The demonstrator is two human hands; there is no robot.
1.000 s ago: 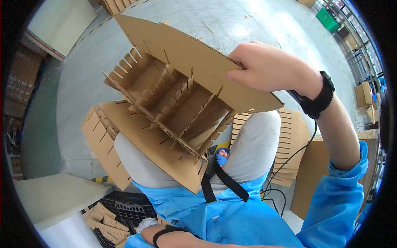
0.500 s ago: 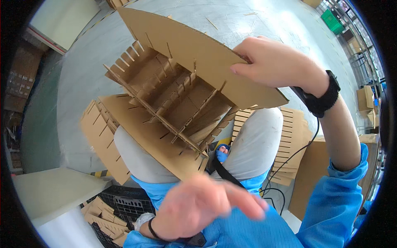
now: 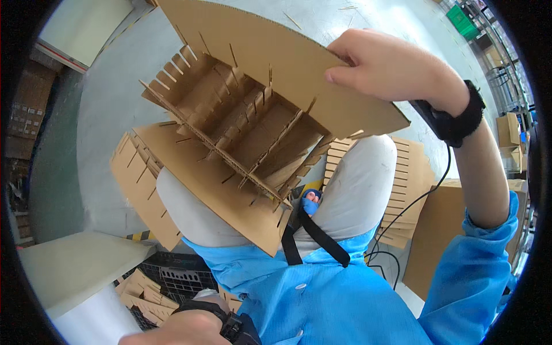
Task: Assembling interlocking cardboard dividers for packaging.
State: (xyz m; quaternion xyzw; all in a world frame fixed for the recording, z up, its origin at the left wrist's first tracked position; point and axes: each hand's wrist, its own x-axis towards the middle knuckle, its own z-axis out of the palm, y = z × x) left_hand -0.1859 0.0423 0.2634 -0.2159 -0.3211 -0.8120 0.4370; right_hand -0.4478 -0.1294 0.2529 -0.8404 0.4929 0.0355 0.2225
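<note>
A slotted cardboard divider [image 3: 253, 138], its crossed strips forming several cells, rests across my lap. A large cardboard panel [image 3: 270, 52] stands tilted along its far side, with strips slotted into it. My right hand [image 3: 379, 69] grips the upper right edge of that panel, thumb on the near face and fingers behind. Another cardboard panel [image 3: 201, 178] lies under the near side of the divider, over my left thigh. My left hand [image 3: 178, 330] is down at the lower edge beside a black plastic crate [image 3: 178, 273]; its fingers are cut off from view.
Loose slotted cardboard sheets [image 3: 141, 190] lean by my left leg, and more slotted sheets [image 3: 405, 178] are stacked past my right knee. Cut cardboard strips [image 3: 144, 296] fill part of the crate. A cardboard box [image 3: 437, 236] and a black cable [image 3: 422, 204] are on the right.
My left hand has swung from in front of my lap down and left to the lower edge. My right hand has shifted slightly up and right, tilting the panel with it.
</note>
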